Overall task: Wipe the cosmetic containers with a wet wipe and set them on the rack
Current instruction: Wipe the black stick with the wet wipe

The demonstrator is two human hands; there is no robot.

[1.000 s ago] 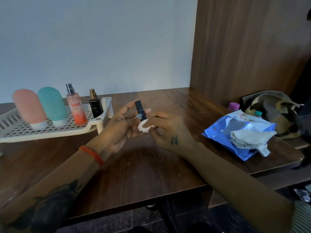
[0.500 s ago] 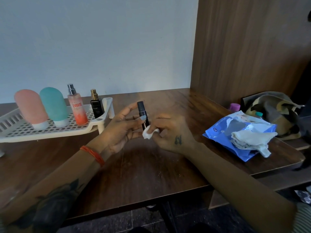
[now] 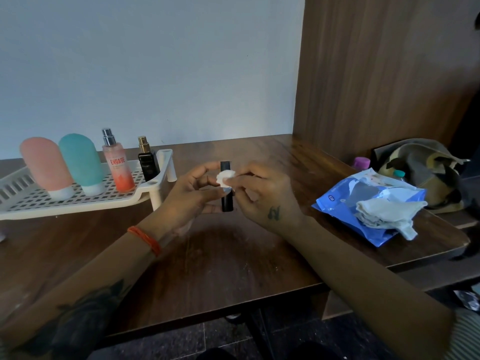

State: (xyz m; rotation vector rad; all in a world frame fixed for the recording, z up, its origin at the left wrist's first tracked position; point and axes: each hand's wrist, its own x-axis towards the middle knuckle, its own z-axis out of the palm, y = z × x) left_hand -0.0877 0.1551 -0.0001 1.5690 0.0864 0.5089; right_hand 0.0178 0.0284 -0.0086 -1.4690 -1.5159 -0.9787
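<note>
White rack [image 3: 145, 190] at left carries four bottles; blue wipes pack [image 3: 337, 203] lies right. Left hand [image 3: 187, 196] grips black tube [image 3: 226, 201] upright; right hand [image 3: 265, 196] pinches wet wipe [image 3: 225, 176] against it.

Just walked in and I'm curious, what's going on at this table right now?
A person is cleaning cosmetics. The left hand holds a black lipstick tube upright above the wooden table, while the right hand presses a wadded wet wipe against its upper part. Four containers already stand on the white rack: a pink tube, a teal tube, an Engage spray and a small black bottle. An open blue wipes pack lies to the right.
</note>
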